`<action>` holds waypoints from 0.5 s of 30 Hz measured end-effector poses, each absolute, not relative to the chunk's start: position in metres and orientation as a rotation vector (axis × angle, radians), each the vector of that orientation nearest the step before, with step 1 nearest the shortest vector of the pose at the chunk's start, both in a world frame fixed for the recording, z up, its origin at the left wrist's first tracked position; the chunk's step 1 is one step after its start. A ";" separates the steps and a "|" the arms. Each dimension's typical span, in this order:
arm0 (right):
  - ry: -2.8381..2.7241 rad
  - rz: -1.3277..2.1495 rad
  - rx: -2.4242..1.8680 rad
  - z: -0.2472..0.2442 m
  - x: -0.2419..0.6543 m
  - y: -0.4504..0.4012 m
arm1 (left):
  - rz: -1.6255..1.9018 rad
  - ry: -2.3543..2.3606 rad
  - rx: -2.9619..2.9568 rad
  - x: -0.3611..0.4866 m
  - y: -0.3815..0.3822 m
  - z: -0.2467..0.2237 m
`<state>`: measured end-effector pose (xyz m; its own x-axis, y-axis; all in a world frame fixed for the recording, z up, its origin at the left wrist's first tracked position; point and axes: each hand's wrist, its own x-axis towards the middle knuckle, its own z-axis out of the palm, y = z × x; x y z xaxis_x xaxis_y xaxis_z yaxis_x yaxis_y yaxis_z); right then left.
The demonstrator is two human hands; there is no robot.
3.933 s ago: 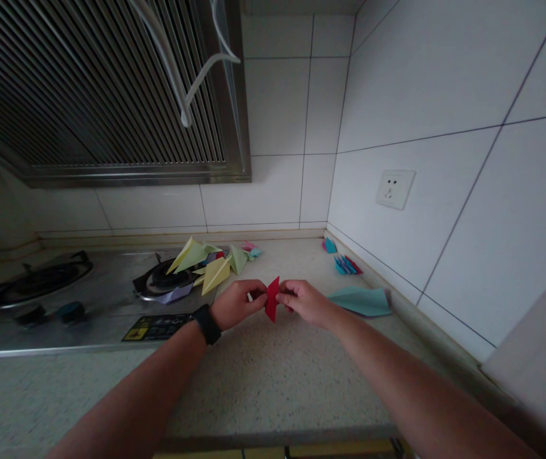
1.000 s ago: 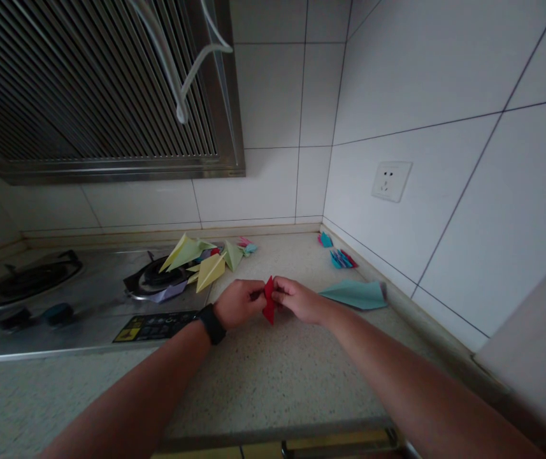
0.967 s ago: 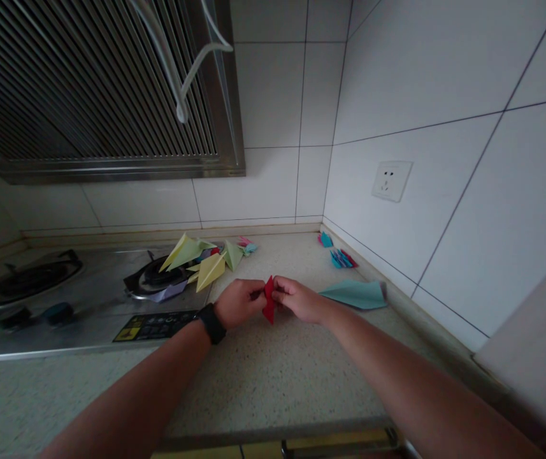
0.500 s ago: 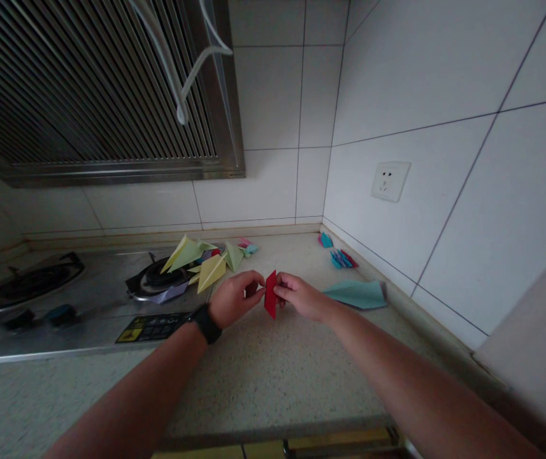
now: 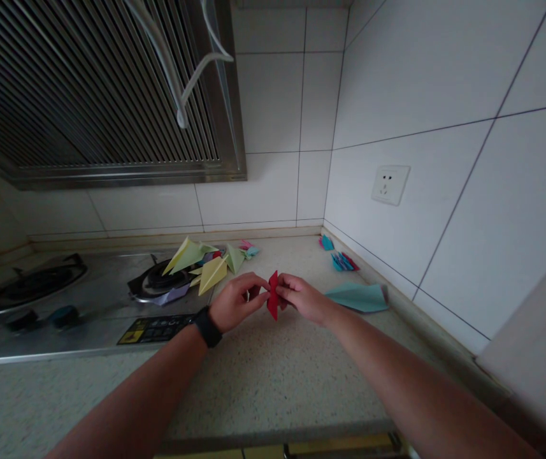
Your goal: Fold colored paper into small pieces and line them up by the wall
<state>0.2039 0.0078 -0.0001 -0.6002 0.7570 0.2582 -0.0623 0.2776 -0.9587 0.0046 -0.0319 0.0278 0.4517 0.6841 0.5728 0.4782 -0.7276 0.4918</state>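
Red folded paper: one piece (image 5: pixel 273 295), mid-scene, between both my hands above the counter (image 5: pixel 273 382); whether it touches the surface, I can't tell.
Long axis: crosses the line between my hands; near-far or standing up, I can't tell which. Pointed at both ends.
Side from each grip: right of my left hand (image 5: pixel 237 303), left of my right hand (image 5: pixel 304 299). Neither is clearly nearer; fingertips of both meet its middle.
Right grip: thumb and forefinger closed on the red piece.
Left grip: thumb and forefinger at its left edge, rounded gap behind them; pinching or just touching, I can't tell.
Hands: two, mine; one watch (image 5: pixel 206 326), left wrist.
Teal paper: one visible (image 5: pixel 361 297), far side of my right forearm, on the counter.
Small blue-and-pink folded bits: two clusters by the right wall, the farther (image 5: pixel 327 242) in the corner, the nearer (image 5: pixel 342 261); pieces per cluster too small to count.
Left pile: yellow and green folded papers (image 5: pixel 213 274), partly over the right burner (image 5: pixel 162 280); overlapped, no sure count.
Lilac paper: one (image 5: pixel 173 294), near edge of that burner.
Stove: one (image 5: pixel 103 328), left; I count two burners, two knobs (image 5: pixel 63 317), one dark label (image 5: pixel 155 328).
Socket: one (image 5: pixel 390 185), right wall.
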 end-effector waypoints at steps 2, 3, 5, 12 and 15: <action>-1.815 1.405 -0.629 0.001 0.203 0.007 | 1.142 0.991 2.430 0.004 -0.032 0.028; -1.819 1.407 -0.628 0.001 0.203 0.007 | 1.140 0.986 2.425 0.004 -0.031 0.028; -1.820 1.415 -0.628 0.001 0.203 0.006 | 1.123 0.980 2.421 0.004 -0.030 0.027; -1.837 1.433 -0.623 0.001 0.203 0.005 | 1.063 0.905 2.432 0.003 -0.027 0.022; -1.856 1.445 -0.637 0.000 0.203 0.006 | 1.050 0.886 2.449 0.003 -0.027 0.022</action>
<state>0.2032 0.0055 -0.0003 -0.6414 0.7349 0.2205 -0.0335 0.2603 -0.9649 0.0028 -0.0266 0.0222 0.5345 0.6577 0.5307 0.4129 -0.7511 0.5151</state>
